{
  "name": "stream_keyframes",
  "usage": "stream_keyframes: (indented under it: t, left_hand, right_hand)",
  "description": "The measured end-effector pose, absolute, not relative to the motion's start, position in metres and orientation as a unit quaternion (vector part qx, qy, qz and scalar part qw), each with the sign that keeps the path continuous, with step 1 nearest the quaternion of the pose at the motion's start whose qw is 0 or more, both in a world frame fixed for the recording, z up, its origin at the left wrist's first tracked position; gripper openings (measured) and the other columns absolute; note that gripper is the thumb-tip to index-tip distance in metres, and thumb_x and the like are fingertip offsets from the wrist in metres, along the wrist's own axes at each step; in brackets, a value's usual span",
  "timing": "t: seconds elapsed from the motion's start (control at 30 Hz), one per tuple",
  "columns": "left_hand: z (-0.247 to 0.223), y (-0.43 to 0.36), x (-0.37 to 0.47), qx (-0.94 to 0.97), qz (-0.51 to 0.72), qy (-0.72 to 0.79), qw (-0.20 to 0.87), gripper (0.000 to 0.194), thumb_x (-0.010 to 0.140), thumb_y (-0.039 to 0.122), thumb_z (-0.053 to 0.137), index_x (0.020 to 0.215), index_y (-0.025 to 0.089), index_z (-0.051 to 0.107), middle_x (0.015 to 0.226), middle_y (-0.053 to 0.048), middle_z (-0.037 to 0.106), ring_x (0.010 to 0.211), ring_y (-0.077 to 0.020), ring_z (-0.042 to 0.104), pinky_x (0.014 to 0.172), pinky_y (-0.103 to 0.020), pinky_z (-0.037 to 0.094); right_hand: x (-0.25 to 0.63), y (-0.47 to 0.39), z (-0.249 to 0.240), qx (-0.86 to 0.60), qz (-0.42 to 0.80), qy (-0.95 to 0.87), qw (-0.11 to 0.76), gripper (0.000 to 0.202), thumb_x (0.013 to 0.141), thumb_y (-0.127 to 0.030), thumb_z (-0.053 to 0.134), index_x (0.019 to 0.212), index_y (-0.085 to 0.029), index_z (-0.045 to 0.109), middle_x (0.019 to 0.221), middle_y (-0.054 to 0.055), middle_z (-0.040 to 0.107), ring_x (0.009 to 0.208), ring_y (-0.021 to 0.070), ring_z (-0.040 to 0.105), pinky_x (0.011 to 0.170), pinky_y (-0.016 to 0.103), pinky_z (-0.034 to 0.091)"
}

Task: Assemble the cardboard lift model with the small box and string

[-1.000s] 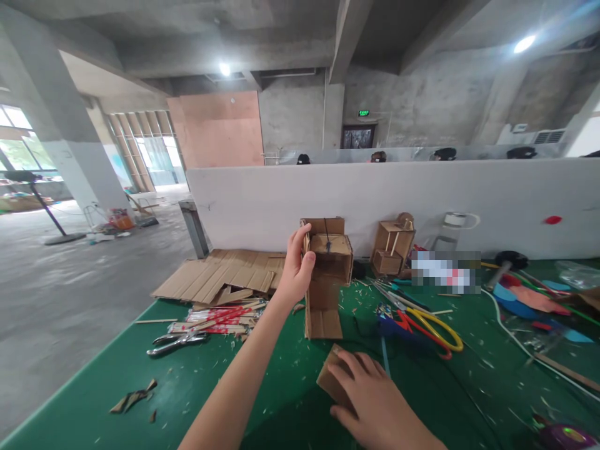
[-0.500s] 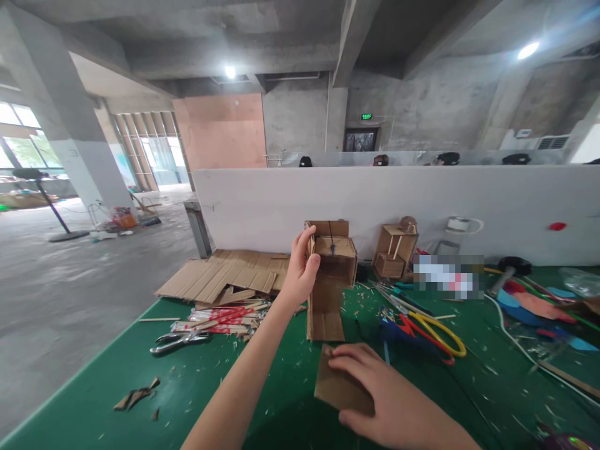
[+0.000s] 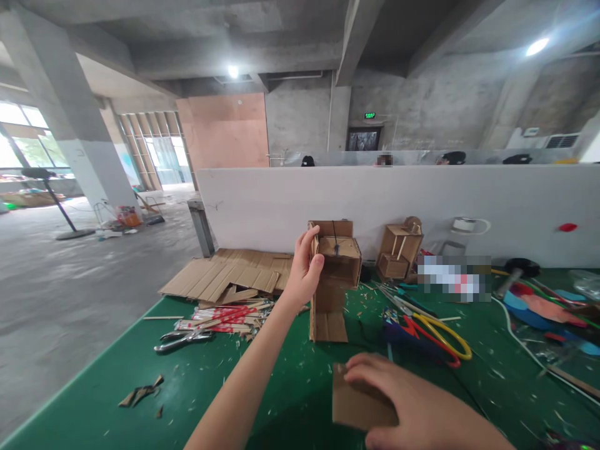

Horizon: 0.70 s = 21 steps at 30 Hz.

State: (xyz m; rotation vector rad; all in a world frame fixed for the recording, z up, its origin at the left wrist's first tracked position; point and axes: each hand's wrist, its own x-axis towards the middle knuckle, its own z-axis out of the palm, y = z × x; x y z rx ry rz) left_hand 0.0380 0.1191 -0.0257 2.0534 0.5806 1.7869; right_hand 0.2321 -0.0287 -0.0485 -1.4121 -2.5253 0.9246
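Observation:
My left hand (image 3: 304, 269) grips the left wall of an upright cardboard box structure (image 3: 349, 249), thumb in front and fingers on its upper edge. The structure has an open compartment, with a dark cord tied near the top and a flap hanging down to the green table. Closer to me, my right hand (image 3: 398, 394) is closed round a flat brown cardboard piece (image 3: 359, 400), thumb along its near edge and fingers over its far side. The piece is apart from the box; whether it touches the table I cannot tell.
Pliers (image 3: 182, 339), wrapped sticks (image 3: 234, 315) and cardboard sheets (image 3: 225, 272) lie to the left. Yellow-and-red-handled scissors (image 3: 440, 334) lie right of the box. A smaller cardboard model (image 3: 398, 253) stands against the white partition (image 3: 281, 200). Cardboard scraps (image 3: 140, 392) lie front left.
My right hand has moved right and a little toward me with the cardboard piece. My left hand keeps its grip on the box. The whole view has shifted slightly.

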Motion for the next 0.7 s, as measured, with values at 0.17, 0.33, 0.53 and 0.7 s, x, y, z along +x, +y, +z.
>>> stream_keyframes:
  t: [0.17, 0.33, 0.53, 0.7]
  left_hand:
    - [-0.023, 0.117, 0.035, 0.729, 0.631, 0.203, 0.171, 0.048, 0.094, 0.05, 0.04, 0.138, 0.032, 0.035, 0.143, -0.007, 0.037, 0.135, -0.0241, 0.032, 0.114, -0.042, 0.026]
    - [-0.02, 0.114, 0.034, 0.728, 0.613, 0.242, 0.188, 0.057, 0.084, 0.041, 0.061, 0.135, 0.031, 0.036, 0.14, -0.008, 0.039, 0.127, -0.0264, 0.042, 0.107, -0.044, 0.037]
    - [-0.018, 0.112, 0.033, 0.737, 0.599, 0.241, 0.2, 0.064, 0.081, 0.023, 0.064, 0.137, 0.032, 0.033, 0.136, -0.009, 0.043, 0.127, -0.0273, 0.043, 0.107, -0.049, 0.038]
    - [-0.017, 0.111, 0.034, 0.733, 0.604, 0.244, 0.198, 0.07, 0.075, 0.002, 0.052, 0.136, 0.031, 0.032, 0.139, -0.008, 0.041, 0.13, -0.027, 0.041, 0.108, -0.051, 0.036]
  right_hand:
    - [0.245, -0.003, -0.055, -0.496, 0.306, -0.811, 0.04, 0.059, 0.077, -0.048, 0.061, 0.129, -0.022, 0.058, 0.143, 0.011, 0.048, 0.127, 0.03, 0.048, 0.106, 0.044, 0.038]
    - [0.27, 0.041, 0.002, -0.519, 0.256, -0.764, 0.285, 0.036, 0.087, -0.046, 0.05, 0.111, -0.024, 0.063, 0.117, 0.009, 0.066, 0.107, 0.0266, 0.062, 0.095, 0.046, 0.047]
    - [0.249, 0.068, 0.035, -0.463, 0.217, -0.719, 0.471, 0.036, 0.084, -0.046, 0.056, 0.115, -0.027, 0.057, 0.117, 0.007, 0.063, 0.106, 0.0245, 0.06, 0.093, 0.047, 0.049]
    - [0.233, 0.081, 0.034, -0.435, 0.248, -0.704, 0.504, 0.033, 0.087, -0.044, 0.053, 0.115, -0.028, 0.055, 0.119, 0.007, 0.059, 0.109, 0.0227, 0.058, 0.091, 0.043, 0.051]
